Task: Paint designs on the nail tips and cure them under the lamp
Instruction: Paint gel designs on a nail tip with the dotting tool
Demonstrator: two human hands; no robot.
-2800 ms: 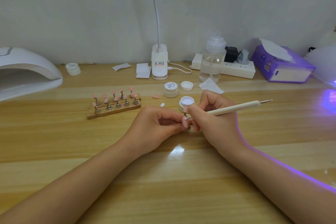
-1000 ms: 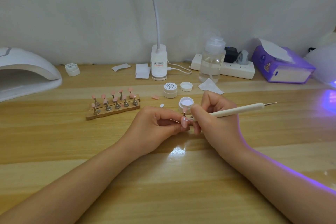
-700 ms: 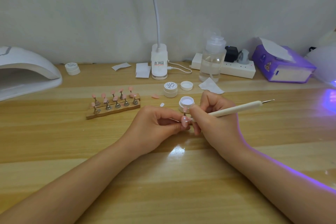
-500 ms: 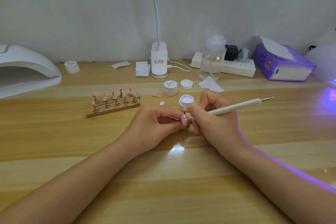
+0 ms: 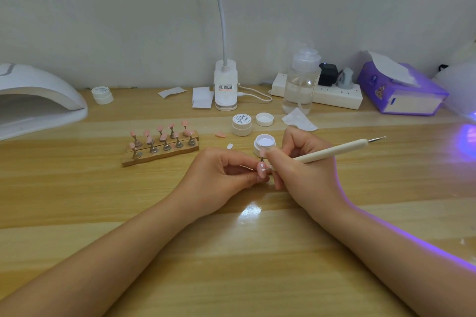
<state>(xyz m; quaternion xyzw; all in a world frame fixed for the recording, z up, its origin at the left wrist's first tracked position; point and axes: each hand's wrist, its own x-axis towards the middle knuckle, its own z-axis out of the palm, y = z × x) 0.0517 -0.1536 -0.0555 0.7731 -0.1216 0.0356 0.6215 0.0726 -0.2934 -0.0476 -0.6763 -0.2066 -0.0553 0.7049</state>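
Fingers of the left hand (image 5: 219,177) curl round a small stand and pinch it, holding a pink nail tip (image 5: 262,170) up between the two hands; the tip carries two white dots. Right hand (image 5: 298,165) grips a white dotting pen (image 5: 332,150) like a pencil, thumb and forefinger closed near its lower end, which meets the tip; the exact point of contact is too small to make out. The pen's shaft slants up and to the right, ending in a thin metal point. Both wrists rest on the wooden table (image 5: 231,252).

Just behind the hands stands an open jar (image 5: 264,144) with white contents. Behind that are a closed jar (image 5: 241,124) and, beside it, a loose lid (image 5: 264,119). One pink tip (image 5: 220,134) and a small white piece (image 5: 229,146) lie loose on the table, left of the open jar.

Further left, a wooden holder (image 5: 161,150) carries two rows of metal stands, most topped with pink tips. At the far left edge sits the white curing lamp (image 5: 38,100), with another small jar (image 5: 102,95) near it.

Along the wall are paper wipes (image 5: 202,96), a clip lamp (image 5: 225,90) with a white neck rising out of view, a clear bottle (image 5: 300,85), a power strip (image 5: 334,96) with plugs in it, and a purple tissue box (image 5: 401,92). Violet light glows on the table at the right edge.
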